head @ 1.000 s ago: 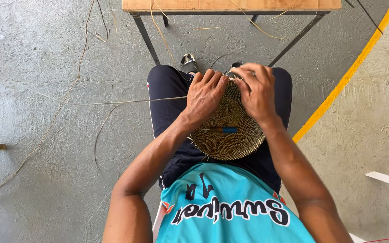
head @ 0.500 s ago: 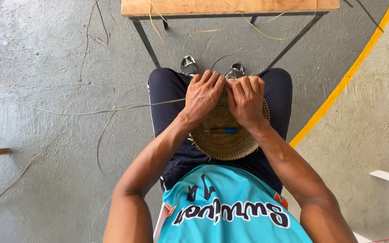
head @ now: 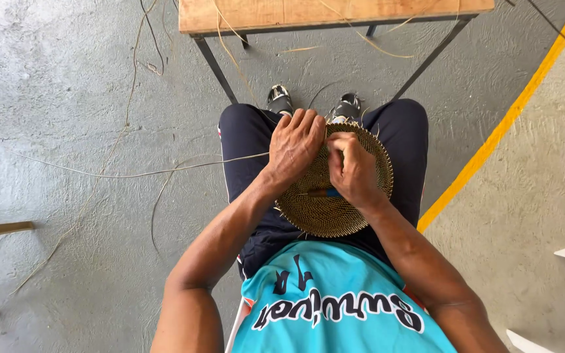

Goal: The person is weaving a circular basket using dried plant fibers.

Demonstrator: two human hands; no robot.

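Moved: my right hand [head: 351, 171] has curled in from the rim, fingers now pinched at the weave.
Coiled basket disc [head: 325, 212]: flat on my lap.
Left hand [head: 295, 147]: spread, pressing the disc's far edge.
Fibre strand [head: 132, 174]: trails left across the floor.

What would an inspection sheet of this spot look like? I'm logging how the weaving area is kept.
Surface: grey concrete floor; the work rests on the person's lap.
Job's things: round woven disc on the lap; a long fibre strand runs left from it; a blue-handled tool lies on the disc.
Clutter: loose fibre strands scattered on the floor.
Hands: left hand flat on the disc's far edge; right hand closed beside it on the disc.
Cables: nothing seen.
Surroundings: wooden table on a metal frame ahead, yellow floor line to the right.
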